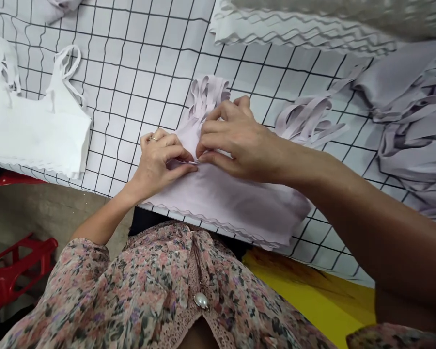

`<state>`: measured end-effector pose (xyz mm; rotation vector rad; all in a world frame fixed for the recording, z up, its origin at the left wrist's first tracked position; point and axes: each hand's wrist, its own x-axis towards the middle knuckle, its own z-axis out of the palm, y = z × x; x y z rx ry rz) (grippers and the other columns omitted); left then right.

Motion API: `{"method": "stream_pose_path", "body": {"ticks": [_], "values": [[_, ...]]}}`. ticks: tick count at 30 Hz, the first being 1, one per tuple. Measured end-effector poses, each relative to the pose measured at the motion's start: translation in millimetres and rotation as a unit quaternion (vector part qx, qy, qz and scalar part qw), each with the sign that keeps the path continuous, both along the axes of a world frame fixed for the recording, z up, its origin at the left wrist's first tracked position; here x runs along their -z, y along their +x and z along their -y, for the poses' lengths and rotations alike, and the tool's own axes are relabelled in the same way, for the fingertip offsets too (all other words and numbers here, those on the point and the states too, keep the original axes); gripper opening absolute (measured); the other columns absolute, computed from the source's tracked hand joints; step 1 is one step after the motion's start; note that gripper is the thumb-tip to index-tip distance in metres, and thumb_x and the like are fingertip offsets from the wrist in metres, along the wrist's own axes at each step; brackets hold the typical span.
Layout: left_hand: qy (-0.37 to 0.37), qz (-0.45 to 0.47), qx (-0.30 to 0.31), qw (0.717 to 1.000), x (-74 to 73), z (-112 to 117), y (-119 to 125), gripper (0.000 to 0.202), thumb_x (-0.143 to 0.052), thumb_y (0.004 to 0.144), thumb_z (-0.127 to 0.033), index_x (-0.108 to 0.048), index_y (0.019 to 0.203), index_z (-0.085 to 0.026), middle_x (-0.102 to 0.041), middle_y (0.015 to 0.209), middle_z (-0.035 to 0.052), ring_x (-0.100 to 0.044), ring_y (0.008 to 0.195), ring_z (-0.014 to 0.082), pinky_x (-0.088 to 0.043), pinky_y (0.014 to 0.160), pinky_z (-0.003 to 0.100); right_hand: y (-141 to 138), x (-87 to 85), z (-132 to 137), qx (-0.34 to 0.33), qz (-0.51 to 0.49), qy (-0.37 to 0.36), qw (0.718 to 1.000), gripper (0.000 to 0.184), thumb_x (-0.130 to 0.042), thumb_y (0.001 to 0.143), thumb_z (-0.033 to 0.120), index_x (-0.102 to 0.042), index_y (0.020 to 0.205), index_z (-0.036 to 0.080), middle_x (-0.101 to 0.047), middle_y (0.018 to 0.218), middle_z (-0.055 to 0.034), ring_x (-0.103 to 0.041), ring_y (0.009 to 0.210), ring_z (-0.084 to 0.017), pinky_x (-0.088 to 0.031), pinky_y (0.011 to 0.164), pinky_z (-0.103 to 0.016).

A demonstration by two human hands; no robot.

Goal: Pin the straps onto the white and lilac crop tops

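Note:
A pale lilac strappy top (232, 203) lies flat on the white grid-patterned table cover (138, 68), its scalloped hem at the table's near edge. My left hand (160, 162), with a ring on one finger, pinches the fabric near the top's neckline. My right hand (236, 143) is closed on the same spot, fingertips meeting those of the left. The top's straps (207, 94) fan out just beyond my right fingers.
A white strappy top (32, 131) lies at the left. A heap of lilac tops (410, 116) fills the right side, and a stack of white scalloped pieces (298, 29) sits at the back. A red stool (10, 271) stands on the floor at lower left.

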<state>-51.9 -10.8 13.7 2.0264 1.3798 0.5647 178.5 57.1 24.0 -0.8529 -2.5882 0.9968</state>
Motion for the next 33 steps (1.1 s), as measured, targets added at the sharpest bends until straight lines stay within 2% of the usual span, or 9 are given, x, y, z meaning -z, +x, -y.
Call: {"method": "stream_pose_path", "body": {"ticks": [5, 11, 19, 21, 26, 33], "values": [[0.000, 0.023, 0.004, 1.000, 2.3, -2, -1, 0.020, -0.084, 0.095, -0.043, -0.079, 0.086, -0.026, -0.068, 0.084, -0.0013, -0.059, 0.098, 0.0224, -0.035, 0.107, 0.046, -4, 1.3, -3, -0.026, -0.005, -0.005, 1.000, 0.030, -0.062, 0.107, 0.038, -0.073, 0.083, 0.023, -0.069, 0.083, -0.0051, -0.062, 0.123, -0.035, -0.038, 0.115, -0.069], [-0.007, 0.019, 0.004, 1.000, 4.0, -4, -2, 0.022, -0.084, 0.095, -0.045, -0.079, 0.085, -0.027, -0.068, 0.083, -0.0014, -0.060, 0.097, 0.0222, -0.036, 0.107, 0.047, -2, -3.2, -6, -0.039, -0.001, -0.010, 0.999, 0.025, -0.061, 0.108, 0.035, -0.075, 0.091, 0.024, -0.072, 0.088, -0.0051, -0.062, 0.122, -0.034, -0.042, 0.111, -0.065], [-0.006, 0.015, 0.008, 1.000, 5.5, -4, -2, 0.023, -0.083, 0.097, -0.047, -0.080, 0.085, -0.027, -0.069, 0.084, -0.0016, -0.058, 0.097, 0.0221, -0.035, 0.108, 0.047, 1, 9.8, -3, 0.001, -0.031, -0.045, 0.999, 0.046, -0.060, 0.109, 0.056, -0.073, 0.081, 0.023, -0.072, 0.084, -0.0038, -0.062, 0.124, -0.032, -0.037, 0.118, -0.066], [-0.004, 0.014, 0.010, 1.000, 5.7, -5, -2, 0.023, -0.083, 0.097, -0.047, -0.080, 0.085, -0.028, -0.068, 0.084, -0.0018, -0.059, 0.097, 0.0218, -0.035, 0.108, 0.047, -1, 9.6, -4, 0.002, -0.035, -0.053, 0.998, 0.043, -0.063, 0.109, 0.053, -0.073, 0.080, 0.022, -0.070, 0.081, -0.0032, -0.062, 0.123, -0.031, -0.036, 0.118, -0.067], [-0.002, 0.021, 0.013, 1.000, 5.7, -5, -3, 0.024, -0.082, 0.097, -0.048, -0.080, 0.085, -0.028, -0.068, 0.083, -0.0016, -0.060, 0.098, 0.0222, -0.035, 0.109, 0.047, 0, 3.1, -8, -0.052, -0.016, -0.039, 0.998, 0.031, -0.060, 0.109, 0.039, -0.074, 0.086, 0.024, -0.069, 0.084, -0.0053, -0.062, 0.121, -0.032, -0.040, 0.114, -0.065], [-0.009, 0.018, 0.012, 1.000, 7.3, -5, -2, 0.024, -0.082, 0.098, -0.046, -0.079, 0.085, -0.027, -0.068, 0.083, -0.0016, -0.060, 0.098, 0.0224, -0.035, 0.111, 0.048, -5, 8.8, 1, -0.019, -0.028, -0.032, 0.999, 0.031, -0.053, 0.111, 0.040, -0.072, 0.090, 0.026, -0.070, 0.092, -0.0072, -0.060, 0.122, -0.034, -0.037, 0.115, -0.065]]}}
